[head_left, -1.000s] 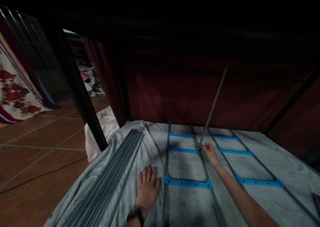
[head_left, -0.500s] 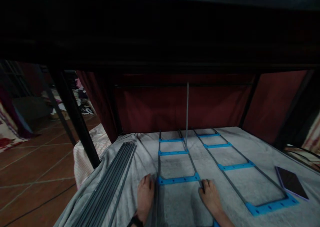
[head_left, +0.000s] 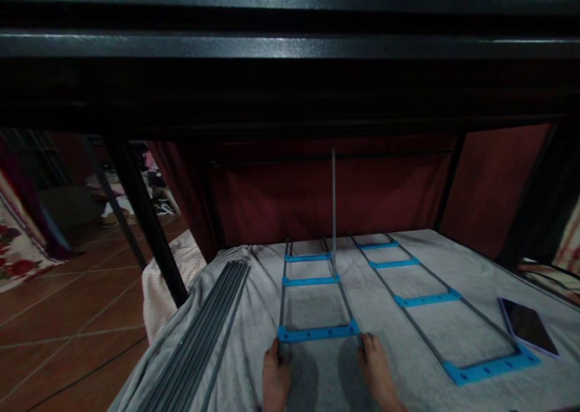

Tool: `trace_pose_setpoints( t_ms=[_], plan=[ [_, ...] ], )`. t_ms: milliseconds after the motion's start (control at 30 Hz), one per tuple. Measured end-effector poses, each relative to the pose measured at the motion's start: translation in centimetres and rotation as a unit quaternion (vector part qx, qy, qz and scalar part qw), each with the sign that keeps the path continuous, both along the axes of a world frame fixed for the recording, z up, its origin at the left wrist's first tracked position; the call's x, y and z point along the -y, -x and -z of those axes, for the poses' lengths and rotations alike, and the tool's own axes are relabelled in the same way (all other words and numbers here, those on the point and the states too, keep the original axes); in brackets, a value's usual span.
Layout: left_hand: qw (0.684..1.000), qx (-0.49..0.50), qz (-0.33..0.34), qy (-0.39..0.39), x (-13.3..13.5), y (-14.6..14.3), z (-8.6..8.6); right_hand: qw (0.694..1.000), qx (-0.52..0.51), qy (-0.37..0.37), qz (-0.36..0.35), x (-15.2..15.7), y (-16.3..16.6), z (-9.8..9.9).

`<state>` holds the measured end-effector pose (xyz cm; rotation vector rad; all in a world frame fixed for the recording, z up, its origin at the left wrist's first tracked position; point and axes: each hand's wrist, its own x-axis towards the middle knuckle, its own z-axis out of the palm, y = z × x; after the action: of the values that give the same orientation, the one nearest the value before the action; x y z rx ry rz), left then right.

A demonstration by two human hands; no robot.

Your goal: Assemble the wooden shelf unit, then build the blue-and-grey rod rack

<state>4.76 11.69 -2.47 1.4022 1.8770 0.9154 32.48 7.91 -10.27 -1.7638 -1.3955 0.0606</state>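
Note:
A ladder-like frame of grey rods with blue plastic crosspieces (head_left: 318, 333) stretches away in front of me. My left hand (head_left: 276, 379) is closed around its left rod, just below the nearest crosspiece. On the other side my right hand (head_left: 377, 366) closes on the right rod, close to the crosspiece's right end. One thin grey rod (head_left: 334, 212) stands upright from the second crosspiece's right end. To the right lies a second ladder-like frame (head_left: 428, 299) of the same make, flat on the grey blanket (head_left: 389, 345). Parts of both rods are hidden by my fingers.
A bundle of loose grey rods (head_left: 203, 333) lies on the left. A phone (head_left: 529, 325) rests at the right. Dark metal bed bars (head_left: 290, 46) cross overhead, with a black post (head_left: 149, 225) at left. A red curtain (head_left: 272, 194) hangs behind.
My left hand has gone from lying beside the frame to gripping its left rod. The near end of the frame looks slightly lifted and shifted left. My view has tilted a little upward.

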Motion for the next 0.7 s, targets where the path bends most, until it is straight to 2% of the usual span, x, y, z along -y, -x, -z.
trace_pose_setpoints(
  t_ms=[200,433,567,700],
  plan=[
    [0.997,-0.071,0.001,-0.005,2.4,2.4,1.6,0.999,-0.037,0.034,-0.002,1.4,2.2,0.9],
    [0.983,-0.181,0.020,-0.003,2.7,2.2,1.8,1.000,-0.011,0.027,0.010,1.4,2.0,3.0],
    [0.985,-0.172,0.009,-0.019,3.0,1.7,2.1,0.998,0.042,0.049,0.012,1.5,1.8,3.3],
    [0.988,-0.143,0.012,-0.058,2.6,2.5,1.6,0.992,0.089,0.085,0.005,1.7,1.3,2.7]
  ],
)
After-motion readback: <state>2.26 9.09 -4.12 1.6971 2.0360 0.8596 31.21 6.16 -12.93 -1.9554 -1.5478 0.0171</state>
